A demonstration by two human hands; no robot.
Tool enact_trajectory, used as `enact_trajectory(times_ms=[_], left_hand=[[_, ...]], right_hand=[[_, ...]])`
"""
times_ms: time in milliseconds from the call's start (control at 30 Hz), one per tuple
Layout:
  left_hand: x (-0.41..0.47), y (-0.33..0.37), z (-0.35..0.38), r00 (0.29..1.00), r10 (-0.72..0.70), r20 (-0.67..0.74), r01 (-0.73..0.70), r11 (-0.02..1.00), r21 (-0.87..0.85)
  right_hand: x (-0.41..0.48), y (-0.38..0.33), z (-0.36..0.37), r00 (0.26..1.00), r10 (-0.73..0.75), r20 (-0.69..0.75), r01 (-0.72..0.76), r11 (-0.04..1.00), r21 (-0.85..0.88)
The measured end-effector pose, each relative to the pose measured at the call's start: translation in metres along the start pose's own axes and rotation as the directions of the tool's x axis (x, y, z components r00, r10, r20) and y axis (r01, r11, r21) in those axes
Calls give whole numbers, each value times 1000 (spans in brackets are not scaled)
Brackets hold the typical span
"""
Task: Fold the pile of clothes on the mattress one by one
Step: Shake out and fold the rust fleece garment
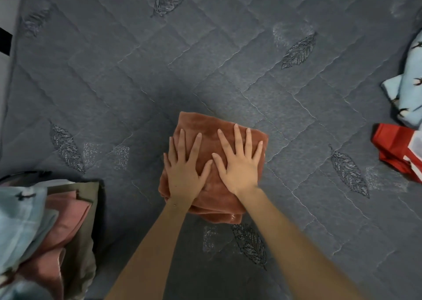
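Palms down, you have both hands on a folded rust-brown garment (pixel 201 123) that lies near the middle of the grey quilted mattress (pixel 114 71), a little towards you. Your left hand (pixel 185 174) rests flat on the garment's left part, its fingers straight and fanned wide, with the outer fingers reaching the left edge of the cloth. Your right hand (pixel 239 165) lies flat just beside it on the right part, fingers also straight and spread, tips pointing away from you. The two thumbs nearly meet over the centre of the cloth. Neither hand curls round anything; both simply press on the plush top layer. The garment is a thick, roughly square bundle, with several layers showing at its near edge between your forearms. At your lower left sits a stack of clothes: a light blue cloth with small dark bird shapes (pixel 20 219) on top, a pink cloth (pixel 68 219) under it, and an olive cloth (pixel 90 206) beneath that. Well apart, at the right edge of the mattress, lie a crumpled pale blue bird-print garment (pixel 408 89) and, just below it, a red garment (pixel 392 149).
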State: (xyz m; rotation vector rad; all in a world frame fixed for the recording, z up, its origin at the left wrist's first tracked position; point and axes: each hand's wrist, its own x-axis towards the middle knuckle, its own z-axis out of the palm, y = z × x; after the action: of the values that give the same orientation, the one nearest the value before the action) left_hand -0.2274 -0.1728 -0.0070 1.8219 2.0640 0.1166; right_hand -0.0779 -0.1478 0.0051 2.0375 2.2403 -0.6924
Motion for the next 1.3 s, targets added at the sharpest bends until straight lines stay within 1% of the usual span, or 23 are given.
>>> enact_trajectory(times_ms=[133,233,300,367,433,467,533,567,633,700,733,767,833,933,1000,1067,1100,1133,1167,1200,1233,1267,1300], left_hand=[[7,-12,16,996,-86,31,86,996,-17],[18,-15,22,995,-91,37,92,996,-11],[18,-16,21,997,-74,21,75,997,-19],[17,-17,19,999,-43,-19,42,998,-45],[12,-22,15,996,-81,-36,79,995,-66],[7,-26,13,986,-165,-35,161,983,-94],[-6,-30,6,921,-389,-23,382,913,-144],[-13,-31,3,887,-462,-14,454,877,-159],[-23,-27,-1,846,-530,48,521,806,-280],[-23,-25,-6,819,-550,163,559,704,-437],[-21,-26,-9,810,-544,219,574,660,-484],[-17,-28,-12,809,-522,268,579,632,-515],[-8,-32,-22,846,-434,309,531,648,-546],[14,-27,-39,938,-206,280,330,781,-531],[28,-16,-46,973,-46,228,143,891,-430],[35,-4,-47,992,75,102,-39,947,-318],[34,0,-47,995,86,41,-72,960,-271],[29,1,-47,999,52,-1,-51,972,-231],[20,1,-46,999,-25,-22,19,977,-214],[10,-3,-46,990,-139,-21,129,960,-248],[-4,-9,-49,963,-270,14,258,903,-343],[-18,-16,-52,917,-387,93,382,790,-479],[-34,-21,-54,861,-462,213,486,622,-614]], right_hand=[[17,-8,23,999,10,44,-8,999,-46],[27,-11,26,996,8,93,-3,998,-62],[26,-13,24,997,-11,74,15,998,-57],[29,-11,12,999,-50,22,50,999,2],[43,-3,-6,995,-101,-4,101,993,65],[52,2,-15,992,-125,34,122,988,92],[68,8,-30,964,-149,221,116,981,154],[72,7,-36,938,-142,317,89,980,176],[72,3,-41,888,-123,444,37,980,198],[65,-2,-46,834,-76,547,-87,960,265],[60,-4,-48,798,-57,599,-189,921,340],[52,-4,-49,764,-65,642,-292,852,434],[32,6,-50,735,-101,670,-436,686,582],[-1,29,-54,754,-74,652,-517,546,660],[-24,44,-48,762,5,648,-575,465,673],[-42,52,-35,757,67,649,-619,388,682],[-50,52,-29,751,93,654,-639,349,685],[-57,51,-24,747,116,654,-651,324,687],[-64,49,-20,748,133,650,-654,314,688],[-70,48,-17,751,138,645,-652,309,692],[-75,47,-15,756,138,640,-648,298,701],[-80,48,-14,764,142,629,-640,285,714],[-84,49,-15,772,148,618,-632,275,724]])
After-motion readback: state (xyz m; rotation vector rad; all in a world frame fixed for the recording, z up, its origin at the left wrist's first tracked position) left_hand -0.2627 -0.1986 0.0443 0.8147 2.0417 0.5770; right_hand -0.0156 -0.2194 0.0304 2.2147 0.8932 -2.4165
